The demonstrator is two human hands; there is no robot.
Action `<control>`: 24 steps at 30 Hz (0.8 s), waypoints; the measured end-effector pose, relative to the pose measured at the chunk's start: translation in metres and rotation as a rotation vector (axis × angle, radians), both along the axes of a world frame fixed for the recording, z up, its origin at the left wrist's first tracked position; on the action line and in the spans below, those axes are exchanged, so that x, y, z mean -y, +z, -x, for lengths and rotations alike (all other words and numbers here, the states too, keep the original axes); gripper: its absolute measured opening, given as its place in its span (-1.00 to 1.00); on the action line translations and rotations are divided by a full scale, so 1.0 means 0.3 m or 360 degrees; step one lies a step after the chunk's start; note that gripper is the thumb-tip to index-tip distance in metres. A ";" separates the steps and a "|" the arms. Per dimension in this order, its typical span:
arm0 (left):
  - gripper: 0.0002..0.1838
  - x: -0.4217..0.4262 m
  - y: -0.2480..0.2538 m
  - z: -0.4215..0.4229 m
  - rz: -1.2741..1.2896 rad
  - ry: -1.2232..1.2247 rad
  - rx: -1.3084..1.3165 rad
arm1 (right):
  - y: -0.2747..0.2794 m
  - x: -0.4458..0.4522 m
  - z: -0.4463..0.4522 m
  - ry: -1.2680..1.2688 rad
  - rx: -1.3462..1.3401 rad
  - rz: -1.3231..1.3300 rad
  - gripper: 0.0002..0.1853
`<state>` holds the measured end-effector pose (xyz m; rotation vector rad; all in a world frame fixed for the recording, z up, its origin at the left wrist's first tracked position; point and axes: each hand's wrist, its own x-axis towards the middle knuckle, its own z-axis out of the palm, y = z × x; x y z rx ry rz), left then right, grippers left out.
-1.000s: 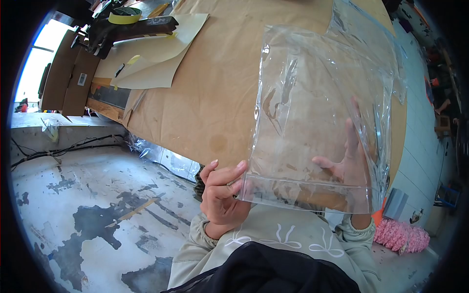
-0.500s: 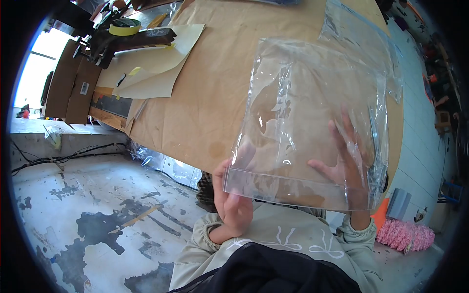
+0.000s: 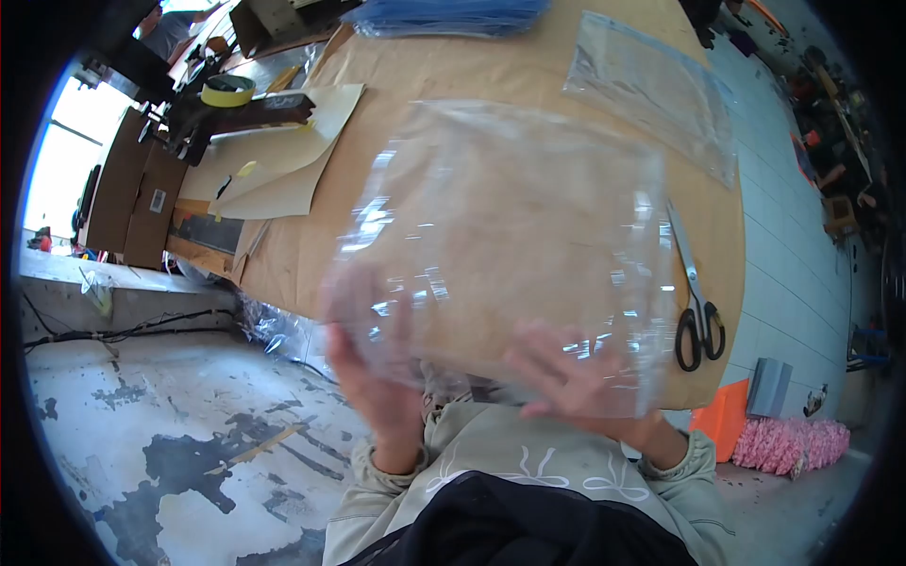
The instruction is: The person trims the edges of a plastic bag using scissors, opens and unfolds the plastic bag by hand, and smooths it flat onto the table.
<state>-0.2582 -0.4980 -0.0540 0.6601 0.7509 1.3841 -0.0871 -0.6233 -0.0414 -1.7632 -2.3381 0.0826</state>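
Observation:
A clear plastic bag [image 3: 510,226] spreads over the brown paper-covered table in front of me, its near edge at my body. My left hand [image 3: 376,377] is at the bag's lower left corner, the fingers partly behind the film and blurred, gripping that edge. At the lower right, my right hand [image 3: 576,377] lies against the bag with its fingers spread. Black-handled scissors [image 3: 696,307] rest to the right of the bag. Another clear bag [image 3: 656,90] lies flat at the upper right.
A stack of bluish plastic sheets [image 3: 448,17] sits at the far edge. At the left are a black clamp-like tool [image 3: 255,113], a yellow-green tape roll [image 3: 227,91] and cream paper [image 3: 283,170]. A person [image 3: 170,30] is at the upper left. Pink fluffy material [image 3: 791,445] lies on the floor.
The bag and both hands have moved left, uncovering the scissors. The bag's folded lower strip no longer shows clearly. The view has shifted, and more of the blue stack shows.

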 end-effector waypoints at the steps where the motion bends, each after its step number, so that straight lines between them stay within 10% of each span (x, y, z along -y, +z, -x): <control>1: -0.43 -0.030 0.040 0.008 -0.0108 0.0192 -0.0021 | -0.007 0.015 0.022 0.0119 -0.0160 -0.0032 -0.45; 7: -0.41 -0.191 0.283 0.240 -0.1539 0.0959 -0.0478 | -0.111 0.115 0.096 0.0374 -0.0607 -0.0148 -0.69; 11: -0.44 -0.146 0.456 0.150 -0.1760 0.1524 -0.0652 | -0.135 0.140 0.095 0.0246 -0.0545 -0.0225 -0.73; 14: -0.32 -0.152 0.428 0.099 -0.1621 0.1063 -0.0431 | -0.143 0.154 0.117 0.0163 -0.0580 -0.0268 -0.74; 18: -0.39 -0.138 0.233 0.004 -0.2039 -0.0267 -0.1357 | -0.105 0.168 0.089 -0.0146 -0.0813 -0.0361 -0.72; 21: -0.50 -0.059 0.160 -0.183 -0.2681 -0.1109 -0.1725 | -0.091 0.155 0.031 -0.0859 -0.1749 -0.0519 -0.65; 24: -0.33 0.129 -0.037 -0.301 -0.2566 -0.1035 -0.2149 | -0.110 0.145 -0.060 -0.1299 -0.2822 -0.0301 -0.62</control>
